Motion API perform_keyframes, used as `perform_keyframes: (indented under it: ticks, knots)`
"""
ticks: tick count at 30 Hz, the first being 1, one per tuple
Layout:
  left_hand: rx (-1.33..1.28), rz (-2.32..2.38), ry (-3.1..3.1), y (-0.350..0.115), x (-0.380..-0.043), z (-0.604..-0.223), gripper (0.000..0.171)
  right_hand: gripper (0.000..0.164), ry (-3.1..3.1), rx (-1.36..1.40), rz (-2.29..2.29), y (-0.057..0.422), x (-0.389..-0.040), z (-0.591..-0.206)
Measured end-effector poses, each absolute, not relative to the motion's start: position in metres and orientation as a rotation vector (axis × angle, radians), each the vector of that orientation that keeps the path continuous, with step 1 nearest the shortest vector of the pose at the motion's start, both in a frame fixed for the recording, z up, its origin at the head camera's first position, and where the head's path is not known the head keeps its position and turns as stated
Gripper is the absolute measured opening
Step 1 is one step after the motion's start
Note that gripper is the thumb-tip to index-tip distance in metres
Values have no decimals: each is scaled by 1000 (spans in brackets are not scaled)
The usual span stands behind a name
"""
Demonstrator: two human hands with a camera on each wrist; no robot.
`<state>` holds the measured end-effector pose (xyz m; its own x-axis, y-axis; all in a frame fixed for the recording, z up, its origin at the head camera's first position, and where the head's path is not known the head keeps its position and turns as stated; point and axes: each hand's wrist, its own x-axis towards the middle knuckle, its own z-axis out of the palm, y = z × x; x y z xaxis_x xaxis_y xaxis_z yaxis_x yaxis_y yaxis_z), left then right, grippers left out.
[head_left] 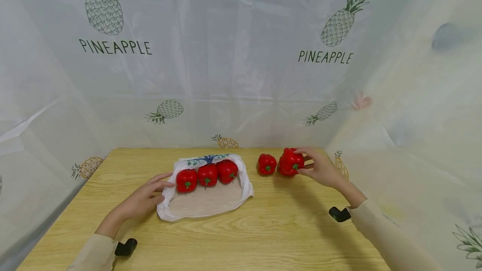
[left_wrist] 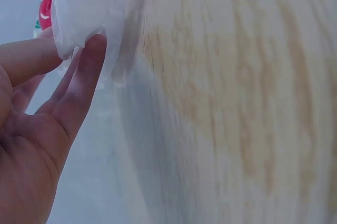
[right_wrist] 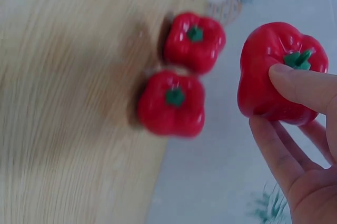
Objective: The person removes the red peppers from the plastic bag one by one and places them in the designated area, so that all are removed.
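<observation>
A white bag (head_left: 246, 187) with a printed tree lies open on the table, three red bell peppers (head_left: 207, 175) in a row inside it. My left hand (head_left: 141, 200) pinches the bag's left rim; in the left wrist view, thumb and fingers meet at the white material (left_wrist: 81, 8). Toward the back right, my right hand (head_left: 320, 168) holds a red bell pepper (head_left: 290, 158), its green stem (right_wrist: 297, 60) facing up beside the thumb. Below it, another bell pepper (right_wrist: 171, 105) sits on the table, partly hidden in the head view. One more bell pepper (head_left: 266, 164) stands just left of it.
The wooden table (head_left: 278, 229) reaches back to a pale curtain (head_left: 233, 53) printed with pineapples, which also hangs along both sides. A black wrist mount (head_left: 126, 247) sits at the left sleeve, and another black mount (head_left: 339, 214) at the right one.
</observation>
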<state>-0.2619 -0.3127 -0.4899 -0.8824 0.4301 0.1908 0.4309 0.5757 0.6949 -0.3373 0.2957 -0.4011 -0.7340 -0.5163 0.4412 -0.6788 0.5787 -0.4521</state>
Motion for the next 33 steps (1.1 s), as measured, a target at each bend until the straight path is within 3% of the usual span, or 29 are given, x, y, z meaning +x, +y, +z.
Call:
perform_keyframes:
  ticks: [15, 33]
  knots:
    - [-790, -1234, -2784, -311, -263, -490, 40, 61, -2648, 814, 866, 355, -357, -408]
    - [-787, -1239, -2785, -310, -261, -488, 39, 59, -2708, 777, 897, 369, -377, -435]
